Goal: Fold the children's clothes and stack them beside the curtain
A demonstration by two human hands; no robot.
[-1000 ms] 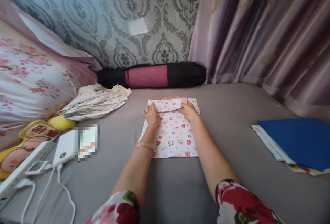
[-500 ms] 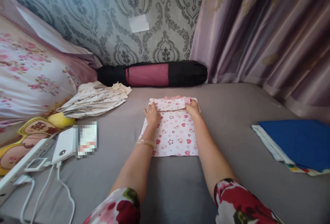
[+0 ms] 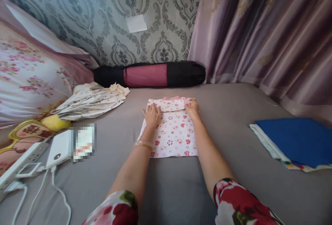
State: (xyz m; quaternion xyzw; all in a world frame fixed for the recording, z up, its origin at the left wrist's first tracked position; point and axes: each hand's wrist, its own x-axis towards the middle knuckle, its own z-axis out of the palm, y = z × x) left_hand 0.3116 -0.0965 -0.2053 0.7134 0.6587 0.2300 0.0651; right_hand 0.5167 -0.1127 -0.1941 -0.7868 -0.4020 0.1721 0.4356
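Note:
A small white garment with pink hearts (image 3: 173,135) lies flat on the grey bed sheet (image 3: 228,107) in front of me, a sleeve folded across its far end. My left hand (image 3: 151,114) rests on the garment's far left part, fingers stretched flat on the folded sleeve. Over at the far right corner, my right hand (image 3: 192,108) lies on the sleeve's pink cuff with the fingers curled down onto the cloth. A bangle sits on my left wrist.
A cream garment pile (image 3: 90,100) lies at the left, a black and maroon roll bag (image 3: 150,74) against the wall. A blue folded cloth (image 3: 295,140) is at the right. A power strip, power bank (image 3: 59,149) and cables sit at the near left, beside flowered pillows.
My right hand has slid a little to the right along the folded sleeve to the cuff. The left hand's fingers have flattened. The view shifted slightly.

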